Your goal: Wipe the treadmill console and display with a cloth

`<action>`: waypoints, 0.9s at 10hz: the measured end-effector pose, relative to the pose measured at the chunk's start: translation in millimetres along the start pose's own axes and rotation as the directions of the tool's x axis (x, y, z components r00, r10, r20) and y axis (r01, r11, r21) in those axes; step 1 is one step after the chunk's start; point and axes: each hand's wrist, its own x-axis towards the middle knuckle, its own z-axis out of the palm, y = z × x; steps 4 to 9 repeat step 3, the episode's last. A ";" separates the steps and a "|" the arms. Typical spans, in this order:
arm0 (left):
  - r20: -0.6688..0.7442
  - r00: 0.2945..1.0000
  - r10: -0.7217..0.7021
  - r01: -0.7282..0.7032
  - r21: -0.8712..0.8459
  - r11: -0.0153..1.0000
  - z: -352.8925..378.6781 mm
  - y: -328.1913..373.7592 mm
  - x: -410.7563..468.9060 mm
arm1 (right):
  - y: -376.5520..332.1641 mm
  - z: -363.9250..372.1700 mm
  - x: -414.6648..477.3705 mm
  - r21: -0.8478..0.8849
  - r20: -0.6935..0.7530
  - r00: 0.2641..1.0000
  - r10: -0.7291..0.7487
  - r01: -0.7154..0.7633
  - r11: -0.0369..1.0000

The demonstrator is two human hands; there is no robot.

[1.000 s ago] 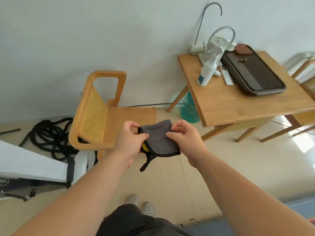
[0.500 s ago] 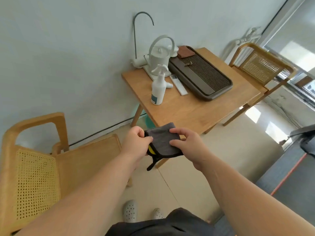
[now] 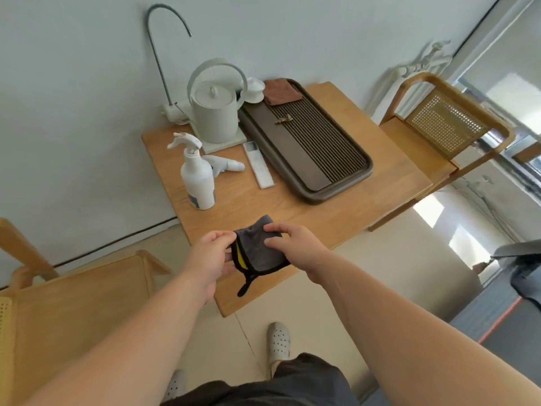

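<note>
View's swung right: desk point(image 3: 336, 218) & spray bottle point(image 3: 196, 178) now ahead. Cloth point(image 3: 259, 253) still pinched by fingers of left hand point(image 3: 212, 256) & right hand point(image 3: 297, 244), over desk's near edge. Wiping not begun.

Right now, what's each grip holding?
Left grip: closed, pinching the grey cloth at its left edge.
Right grip: closed, pinching the same cloth near its upper right.

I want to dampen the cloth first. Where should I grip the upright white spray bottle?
Probably round the cylindrical body of the white plastic spray bottle, from the near side: it stands upright, with bare wooden table there.
</note>
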 end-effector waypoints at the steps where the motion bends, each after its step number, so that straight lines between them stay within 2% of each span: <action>1: -0.051 0.997 -0.054 0.050 -0.093 0.994 22.0 1.5 14.0 | 6.7 -23.0 30.9 -0.008 0.090 0.996 0.016 -0.015 1.000; 2: -0.114 0.989 -0.094 0.094 -0.009 0.996 23.0 1.8 22.2 | 9.7 -33.3 58.4 -0.196 0.151 0.988 0.033 -0.003 0.981; 3: -0.175 0.978 -0.116 0.125 0.041 0.991 16.8 0.8 24.6 | 9.8 -40.8 77.9 -0.406 0.138 0.987 0.077 -0.014 0.914; 9: -0.175 0.978 -0.116 0.125 0.041 0.991 16.8 0.8 24.6 | 9.8 -40.8 77.9 -0.406 0.138 0.987 0.077 -0.014 0.914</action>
